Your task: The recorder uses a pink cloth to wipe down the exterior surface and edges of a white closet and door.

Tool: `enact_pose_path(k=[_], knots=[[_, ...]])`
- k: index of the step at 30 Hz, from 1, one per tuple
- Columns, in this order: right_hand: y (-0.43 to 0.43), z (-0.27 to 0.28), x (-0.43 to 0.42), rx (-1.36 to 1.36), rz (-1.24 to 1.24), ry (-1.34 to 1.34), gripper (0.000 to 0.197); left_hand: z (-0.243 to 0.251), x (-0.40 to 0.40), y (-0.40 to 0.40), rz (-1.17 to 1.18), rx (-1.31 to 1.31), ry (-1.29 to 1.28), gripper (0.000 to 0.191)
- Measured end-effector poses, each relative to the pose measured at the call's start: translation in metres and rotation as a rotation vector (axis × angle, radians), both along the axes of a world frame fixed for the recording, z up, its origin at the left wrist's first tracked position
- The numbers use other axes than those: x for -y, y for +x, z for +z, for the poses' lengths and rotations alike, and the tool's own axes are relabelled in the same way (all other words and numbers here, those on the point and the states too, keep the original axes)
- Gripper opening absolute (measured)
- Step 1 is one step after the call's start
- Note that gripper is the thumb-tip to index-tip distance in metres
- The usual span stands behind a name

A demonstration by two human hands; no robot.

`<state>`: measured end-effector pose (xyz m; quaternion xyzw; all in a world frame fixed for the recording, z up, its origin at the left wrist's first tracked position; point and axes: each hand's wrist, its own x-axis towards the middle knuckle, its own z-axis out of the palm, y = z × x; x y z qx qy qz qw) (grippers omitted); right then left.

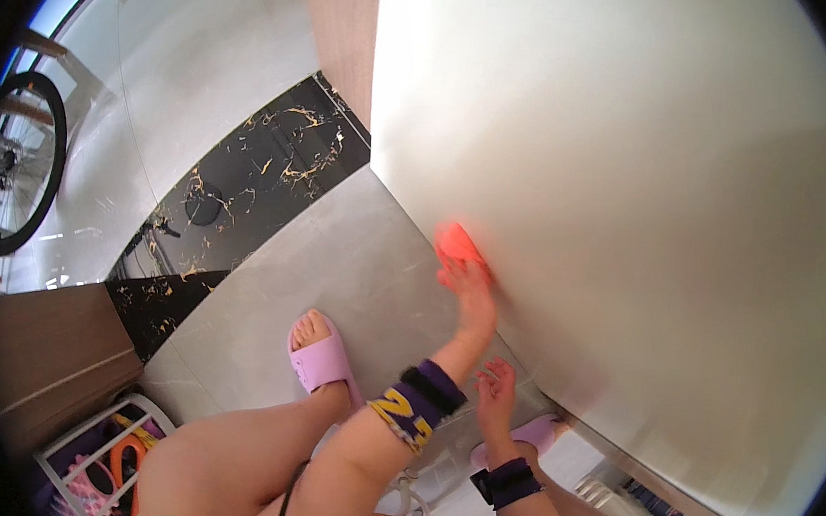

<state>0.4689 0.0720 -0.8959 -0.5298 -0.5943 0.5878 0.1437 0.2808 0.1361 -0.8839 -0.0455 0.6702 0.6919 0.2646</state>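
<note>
My left hand [467, 284], with a purple band and yellow numerals on its wrist, presses a bright red cloth [458, 241] against a large smooth white panel [611, 191]. The cloth is blurred, close to the panel's lower edge, and casts a red tint there. My right hand [495, 386], with a dark band at its wrist, hovers empty near the same edge, its fingers loosely bent and apart. Whether it touches the panel I cannot tell.
Grey tiles [354, 248] lie under my feet in pink slippers [321, 361]. A black marble threshold [252, 154] crosses the floor. A bicycle wheel [54, 133] stands beyond. At lower left is a white rack [102, 464] holding orange-handled scissors [124, 455].
</note>
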Motion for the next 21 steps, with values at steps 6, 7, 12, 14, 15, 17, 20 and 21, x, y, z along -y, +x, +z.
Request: enact_pose_path(k=[6,7,12,14,15,17,20,21], knots=[[0.009,-0.018,-0.013,0.02,0.03,-0.05,0.045,-0.076,-0.011,-0.164,0.205,-0.174,0.085,0.069],[0.001,-0.023,-0.003,-0.014,0.035,-0.091,0.045,-0.099,0.001,-0.199,0.223,-0.254,0.122,0.069],[0.005,-0.019,-0.008,0.025,0.073,-0.109,0.046,-0.136,-0.007,-0.221,0.262,-0.208,0.168,0.065],[0.008,-0.018,-0.009,0.019,0.084,-0.122,0.046,-0.135,-0.002,-0.225,0.271,-0.166,0.156,0.063],[0.016,-0.021,-0.015,0.033,0.076,-0.112,0.046,-0.129,-0.007,-0.211,0.277,-0.187,0.126,0.063],[0.028,-0.021,-0.021,0.044,0.073,-0.106,0.047,-0.113,-0.015,-0.189,0.282,-0.219,0.06,0.065],[0.04,-0.018,-0.019,0.045,0.064,-0.105,0.047,-0.106,-0.013,-0.141,0.233,-0.061,-0.075,0.069],[0.044,-0.017,-0.017,0.037,0.067,-0.096,0.047,-0.106,-0.012,-0.124,0.198,0.015,-0.118,0.071]])
